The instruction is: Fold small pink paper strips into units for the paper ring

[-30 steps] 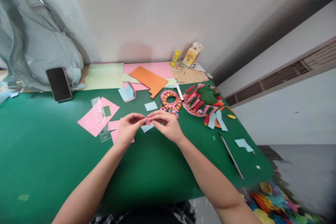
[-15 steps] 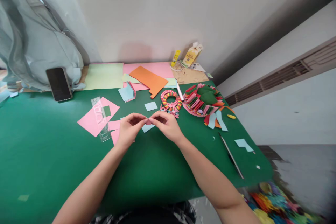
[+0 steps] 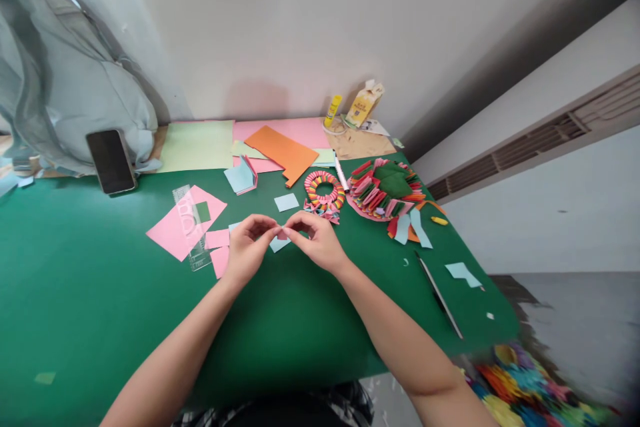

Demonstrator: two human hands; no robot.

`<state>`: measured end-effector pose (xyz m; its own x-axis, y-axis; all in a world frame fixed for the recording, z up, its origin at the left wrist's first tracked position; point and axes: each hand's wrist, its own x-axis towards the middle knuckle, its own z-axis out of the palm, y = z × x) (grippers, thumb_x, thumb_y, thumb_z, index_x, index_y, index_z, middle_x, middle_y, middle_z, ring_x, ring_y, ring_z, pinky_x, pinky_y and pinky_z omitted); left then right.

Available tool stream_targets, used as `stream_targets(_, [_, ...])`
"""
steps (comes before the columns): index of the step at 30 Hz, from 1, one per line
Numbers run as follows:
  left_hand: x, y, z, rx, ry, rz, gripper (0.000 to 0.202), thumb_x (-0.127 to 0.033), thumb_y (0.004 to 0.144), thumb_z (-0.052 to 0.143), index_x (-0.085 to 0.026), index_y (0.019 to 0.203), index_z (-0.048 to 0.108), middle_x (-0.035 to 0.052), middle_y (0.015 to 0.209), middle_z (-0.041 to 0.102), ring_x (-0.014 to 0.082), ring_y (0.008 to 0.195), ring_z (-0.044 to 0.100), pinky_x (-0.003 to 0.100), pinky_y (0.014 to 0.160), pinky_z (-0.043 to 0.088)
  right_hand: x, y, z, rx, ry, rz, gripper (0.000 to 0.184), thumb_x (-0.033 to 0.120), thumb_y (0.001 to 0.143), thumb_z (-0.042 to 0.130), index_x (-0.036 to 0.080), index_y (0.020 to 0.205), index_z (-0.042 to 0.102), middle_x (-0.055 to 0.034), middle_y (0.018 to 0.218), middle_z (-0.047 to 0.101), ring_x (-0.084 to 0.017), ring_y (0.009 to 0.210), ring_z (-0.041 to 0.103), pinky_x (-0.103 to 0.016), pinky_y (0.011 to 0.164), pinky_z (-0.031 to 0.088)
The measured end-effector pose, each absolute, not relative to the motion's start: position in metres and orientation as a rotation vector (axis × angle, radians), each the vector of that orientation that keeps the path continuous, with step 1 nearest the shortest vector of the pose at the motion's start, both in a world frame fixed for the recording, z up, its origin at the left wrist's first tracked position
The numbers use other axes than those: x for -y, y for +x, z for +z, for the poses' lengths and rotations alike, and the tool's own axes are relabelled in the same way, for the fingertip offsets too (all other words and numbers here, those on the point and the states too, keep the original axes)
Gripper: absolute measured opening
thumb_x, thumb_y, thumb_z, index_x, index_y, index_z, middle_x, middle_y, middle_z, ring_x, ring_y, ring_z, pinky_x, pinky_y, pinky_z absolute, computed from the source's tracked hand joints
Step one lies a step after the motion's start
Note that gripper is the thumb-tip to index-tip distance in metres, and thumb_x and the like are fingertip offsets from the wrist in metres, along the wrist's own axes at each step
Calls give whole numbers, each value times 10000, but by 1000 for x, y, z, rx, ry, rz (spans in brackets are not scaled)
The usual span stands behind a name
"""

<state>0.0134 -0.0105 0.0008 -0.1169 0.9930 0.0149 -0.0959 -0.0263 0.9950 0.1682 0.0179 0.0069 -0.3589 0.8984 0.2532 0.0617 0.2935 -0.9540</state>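
Between the fingertips of my left hand and my right hand is a small piece of pink paper. Both hands are closed in a pinch on it, thumbs meeting near the middle, and fingers hide much of the piece. Under it on the table lies a light blue paper piece, partly covered. Another light blue rectangle lies just beyond my hands. Pink paper pieces sit left of my left hand, partly hidden by it. A ring of folded striped paper lies beyond my right hand.
On the green table are a clear ruler over a pink sheet, a paper-strip bundle, a marker and a dark slim tool. A phone leans on a backpack. A glue stick stands behind.
My hands stay pinched on the pink paper with only a slight finger shift. The whole view has slid slightly; nothing on the table has visibly moved.
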Motion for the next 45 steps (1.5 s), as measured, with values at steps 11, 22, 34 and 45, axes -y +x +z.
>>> stream_targets(11, [9,11,3,-1224,1065,1279,250,-347,670,752,-162,792,637,55,788,681,196,748,656,308,720,536,-17,166,0,1518,-976,1292,225,386,818,672,166,768,660,-57,744,662,-200,686,623,-304,651,513])
stream_targets(22, [8,11,0,-1272,1043,1257,236,-350,646,767,-161,748,668,60,756,687,214,733,662,329,712,549,-20,169,-3,1520,-972,1307,252,417,778,714,166,776,690,-59,774,652,-198,696,622,-298,648,525])
stream_targets(34, [9,12,5,-1209,1106,1239,231,-361,678,735,-160,732,634,52,724,673,208,712,662,305,680,533,-20,170,3,1609,-935,1240,271,432,828,668,170,755,663,-46,735,636,-188,663,605,-292,609,490])
stream_targets(45, [10,11,3,-1238,1155,1247,191,-347,712,715,-169,754,662,53,758,677,197,730,646,299,707,513,-18,169,1,1492,-949,1394,295,462,784,711,171,768,670,-46,725,656,-199,673,635,-307,647,538])
